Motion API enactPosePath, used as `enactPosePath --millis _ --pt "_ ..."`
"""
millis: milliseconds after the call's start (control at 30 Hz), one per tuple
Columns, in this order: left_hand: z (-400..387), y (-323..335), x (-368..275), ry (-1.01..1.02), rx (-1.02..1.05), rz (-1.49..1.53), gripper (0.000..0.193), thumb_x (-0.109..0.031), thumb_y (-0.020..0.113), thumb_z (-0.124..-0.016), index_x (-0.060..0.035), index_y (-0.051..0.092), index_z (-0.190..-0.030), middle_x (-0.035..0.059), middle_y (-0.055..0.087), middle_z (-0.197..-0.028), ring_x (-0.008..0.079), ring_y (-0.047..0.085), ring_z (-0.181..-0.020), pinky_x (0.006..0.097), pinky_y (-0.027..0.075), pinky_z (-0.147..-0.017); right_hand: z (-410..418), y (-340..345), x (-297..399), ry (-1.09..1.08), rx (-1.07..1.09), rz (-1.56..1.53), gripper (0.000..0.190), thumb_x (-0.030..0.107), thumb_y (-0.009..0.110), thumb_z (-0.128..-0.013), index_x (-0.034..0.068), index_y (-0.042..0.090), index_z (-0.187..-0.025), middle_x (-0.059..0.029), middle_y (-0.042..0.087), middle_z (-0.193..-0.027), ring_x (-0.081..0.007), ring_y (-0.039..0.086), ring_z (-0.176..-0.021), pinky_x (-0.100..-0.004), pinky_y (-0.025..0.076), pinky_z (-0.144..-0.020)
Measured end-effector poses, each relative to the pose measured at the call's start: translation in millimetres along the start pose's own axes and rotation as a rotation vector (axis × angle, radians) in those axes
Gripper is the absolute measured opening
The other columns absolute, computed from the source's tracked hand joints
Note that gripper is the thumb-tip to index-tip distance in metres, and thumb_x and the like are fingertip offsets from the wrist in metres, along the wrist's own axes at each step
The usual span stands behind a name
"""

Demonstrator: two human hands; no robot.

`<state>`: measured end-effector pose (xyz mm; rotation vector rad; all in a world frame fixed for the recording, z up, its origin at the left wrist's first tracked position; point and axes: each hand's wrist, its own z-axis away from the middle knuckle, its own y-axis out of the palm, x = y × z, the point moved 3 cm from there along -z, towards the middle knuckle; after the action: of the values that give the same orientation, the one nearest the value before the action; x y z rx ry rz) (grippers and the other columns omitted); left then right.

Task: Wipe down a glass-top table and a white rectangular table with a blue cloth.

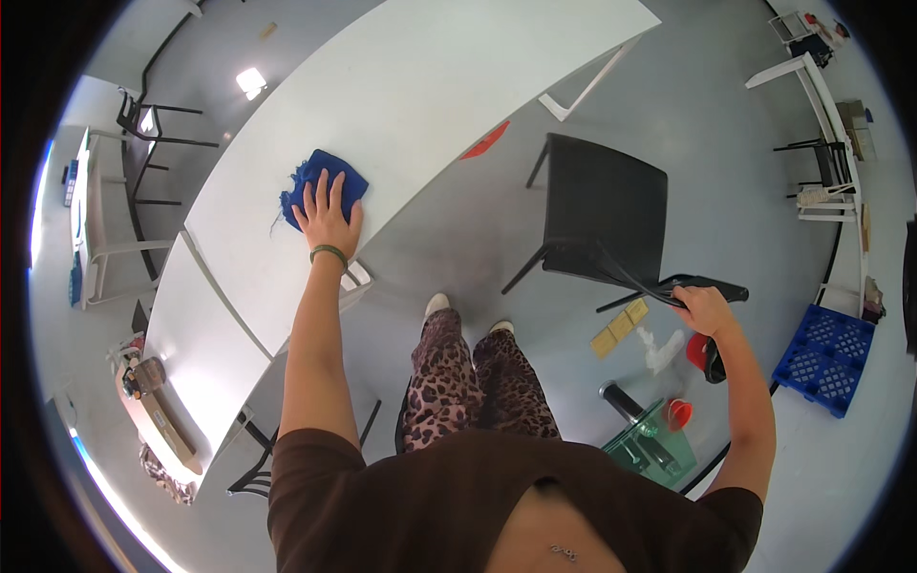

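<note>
My left hand [329, 222] lies flat with fingers spread on a blue cloth [337, 168], whose left edge is frayed. The cloth rests on a long white table [415, 107], close to its near edge. On my right, a black chair [605, 208] stands on the grey floor, apart from the table. My right hand [706, 308] is closed around the top of its backrest [723, 288]. A green bracelet [329, 252] circles my left wrist.
A second white table [193, 336] adjoins on the left, bearing a cardboard box [161, 422]. Near my right arm are yellow tiles [620, 328], a red bucket [677, 413] and a glass-topped table [652, 448]. A blue plastic pallet [824, 358] lies farther right.
</note>
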<state>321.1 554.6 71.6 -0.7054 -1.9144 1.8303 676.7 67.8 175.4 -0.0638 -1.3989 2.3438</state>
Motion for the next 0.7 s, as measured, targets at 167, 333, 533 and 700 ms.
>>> enactPosePath --millis 167,333,533,700 --pt "0 -2 2 -0.002 -0.002 0.01 0.055 -0.038 0.048 -0.088 -0.025 0.036 -0.139 0.0018 0.025 -0.15 0.0326 0.019 -0.137 0.0588 0.012 -0.109 28 45 -34 -0.006 0.17 0.024 0.025 0.012 0.065 -0.068 0.008 0.056 -0.091 -0.0112 0.06 -0.085 -0.0314 0.059 -0.087 -0.0423 0.046 -0.078" --pt "5 0 5 0.013 0.003 0.043 0.057 -0.037 0.051 -0.085 -0.0216 0.037 -0.139 0.0039 0.025 -0.149 0.0353 0.02 -0.136 0.0614 0.011 -0.107 52 101 -69 0.117 0.364 0.188 0.032 0.013 0.071 -0.068 0.007 0.057 -0.096 -0.0133 0.062 -0.092 -0.0326 0.058 -0.093 -0.0409 0.044 -0.086" --pt "5 -3 3 0.042 0.042 0.072 0.061 -0.035 0.052 -0.083 -0.0177 0.036 -0.139 0.0083 0.024 -0.149 0.0395 0.017 -0.136 0.0651 0.006 -0.105 63 167 -91 0.454 0.74 0.31 0.041 0.008 0.062 -0.069 0.017 0.061 -0.109 -0.0102 0.065 -0.106 -0.0271 0.058 -0.11 -0.0549 0.028 -0.104" --pt "-2 -3 0 0.038 0.097 0.116 0.063 -0.037 0.05 -0.084 -0.0163 0.034 -0.141 0.0093 0.023 -0.149 0.0404 0.015 -0.136 0.0654 0.002 -0.105 34 151 -50 0.635 0.754 0.138 0.047 0.014 0.063 -0.07 0.018 0.058 -0.117 -0.0101 0.064 -0.111 -0.0275 0.058 -0.11 -0.0494 0.038 -0.098"
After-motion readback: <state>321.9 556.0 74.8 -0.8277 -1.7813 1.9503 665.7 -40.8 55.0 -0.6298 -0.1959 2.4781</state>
